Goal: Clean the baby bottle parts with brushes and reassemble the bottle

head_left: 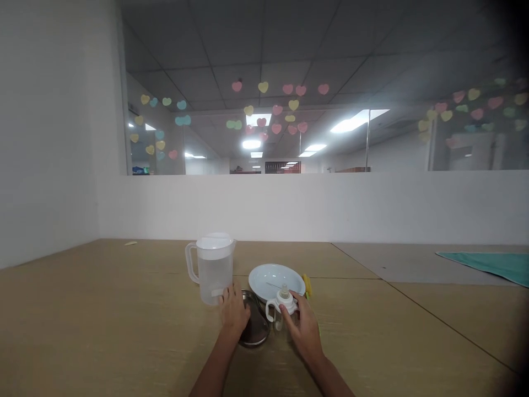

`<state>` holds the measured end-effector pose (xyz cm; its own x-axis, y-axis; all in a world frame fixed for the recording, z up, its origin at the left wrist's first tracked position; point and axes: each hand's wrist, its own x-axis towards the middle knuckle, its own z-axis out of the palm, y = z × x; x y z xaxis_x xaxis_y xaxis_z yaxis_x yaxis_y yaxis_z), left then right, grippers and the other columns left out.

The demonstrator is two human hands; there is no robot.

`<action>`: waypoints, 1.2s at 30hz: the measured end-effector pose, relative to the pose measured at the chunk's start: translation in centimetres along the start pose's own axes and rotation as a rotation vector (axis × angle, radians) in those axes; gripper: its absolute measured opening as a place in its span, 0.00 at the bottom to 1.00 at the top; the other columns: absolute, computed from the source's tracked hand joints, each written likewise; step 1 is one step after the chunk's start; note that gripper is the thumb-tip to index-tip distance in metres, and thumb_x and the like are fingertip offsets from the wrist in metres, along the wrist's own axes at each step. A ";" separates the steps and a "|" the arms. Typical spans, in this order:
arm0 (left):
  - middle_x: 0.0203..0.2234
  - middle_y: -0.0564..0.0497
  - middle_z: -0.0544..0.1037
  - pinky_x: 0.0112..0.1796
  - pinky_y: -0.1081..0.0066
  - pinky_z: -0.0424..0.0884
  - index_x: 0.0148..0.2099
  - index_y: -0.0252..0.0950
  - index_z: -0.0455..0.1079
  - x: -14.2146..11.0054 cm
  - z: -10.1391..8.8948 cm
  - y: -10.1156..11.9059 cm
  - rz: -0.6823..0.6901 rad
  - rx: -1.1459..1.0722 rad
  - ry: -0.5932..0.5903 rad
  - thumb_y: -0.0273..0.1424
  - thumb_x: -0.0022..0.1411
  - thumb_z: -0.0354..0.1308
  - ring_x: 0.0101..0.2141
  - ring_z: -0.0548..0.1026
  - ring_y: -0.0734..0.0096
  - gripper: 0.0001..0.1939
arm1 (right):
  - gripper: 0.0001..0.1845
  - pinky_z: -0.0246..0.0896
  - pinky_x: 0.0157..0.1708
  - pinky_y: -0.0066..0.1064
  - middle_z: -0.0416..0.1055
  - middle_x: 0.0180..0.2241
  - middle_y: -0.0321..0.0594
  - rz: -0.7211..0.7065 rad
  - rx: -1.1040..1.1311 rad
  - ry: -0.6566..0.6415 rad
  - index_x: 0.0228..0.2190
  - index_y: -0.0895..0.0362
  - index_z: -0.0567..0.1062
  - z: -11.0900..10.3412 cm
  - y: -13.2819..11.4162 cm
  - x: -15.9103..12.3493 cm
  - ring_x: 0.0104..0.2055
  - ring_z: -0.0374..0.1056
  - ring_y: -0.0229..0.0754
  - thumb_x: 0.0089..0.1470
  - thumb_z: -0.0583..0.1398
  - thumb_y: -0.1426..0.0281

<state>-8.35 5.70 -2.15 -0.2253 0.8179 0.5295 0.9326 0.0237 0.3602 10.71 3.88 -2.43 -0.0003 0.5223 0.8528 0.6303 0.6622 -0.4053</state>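
Nearest me, the person's right hand [306, 328] has thumb and fingers about the white collar of a handled bottle [284, 306], probably to steady it upright; I cannot tell whether its base meets the table [136, 331]; the left hand [234, 311] reaches over the edge of a kidney-shaped metal tray [257, 326], fingers curled before the pitcher's foot; whether they grip anything I cannot tell; the tray lies between the hands, within easy reach of both; beyond, the lidded pitcher [215, 270] stands upright, handle leftward; a white bowl [264, 274] sits behind the bottle, something yellow [307, 285] beside it; farther off, a green cloth [491, 264] lies rightward; heart-shaped stickers [276, 128] dot the window.
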 end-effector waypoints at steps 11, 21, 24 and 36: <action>0.45 0.42 0.69 0.45 0.61 0.68 0.49 0.36 0.57 -0.8 -2.0 3.2 0.343 -0.687 0.616 0.35 0.57 0.58 0.47 0.69 0.62 0.21 | 0.20 0.66 0.41 0.39 0.71 0.43 0.47 0.017 -0.011 -0.015 0.47 0.56 0.66 0.0 -0.2 -0.1 0.45 0.68 0.48 0.55 0.55 0.59; 0.56 0.43 0.64 0.53 0.58 0.63 0.55 0.39 0.61 -3.4 -1.4 5.3 0.566 -0.748 0.237 0.30 0.63 0.50 0.56 0.63 0.62 0.17 | 0.21 0.68 0.40 0.40 0.71 0.44 0.48 -0.088 -0.048 0.038 0.49 0.57 0.64 0.3 0.0 -0.4 0.45 0.69 0.49 0.56 0.55 0.62; 0.56 0.44 0.65 0.55 0.60 0.61 0.58 0.39 0.58 -3.4 -1.7 5.4 0.469 -0.826 0.150 0.32 0.64 0.50 0.56 0.62 0.63 0.20 | 0.20 0.68 0.39 0.40 0.72 0.43 0.48 -0.074 -0.034 0.015 0.48 0.56 0.65 0.3 -0.2 -0.5 0.44 0.69 0.48 0.55 0.55 0.62; 0.57 0.44 0.62 0.57 0.62 0.55 0.61 0.38 0.53 -3.3 -2.4 5.8 0.462 -0.890 -0.028 0.34 0.64 0.48 0.57 0.60 0.64 0.24 | 0.30 0.68 0.40 0.38 0.69 0.48 0.50 -0.065 -0.093 0.024 0.57 0.58 0.56 0.8 0.5 -1.0 0.48 0.68 0.49 0.56 0.54 0.61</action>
<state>-2.89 1.76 -0.01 0.1228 0.6517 0.7485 0.3741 -0.7290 0.5733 10.43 4.15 -3.76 -0.0256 0.4663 0.8843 0.6988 0.6409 -0.3177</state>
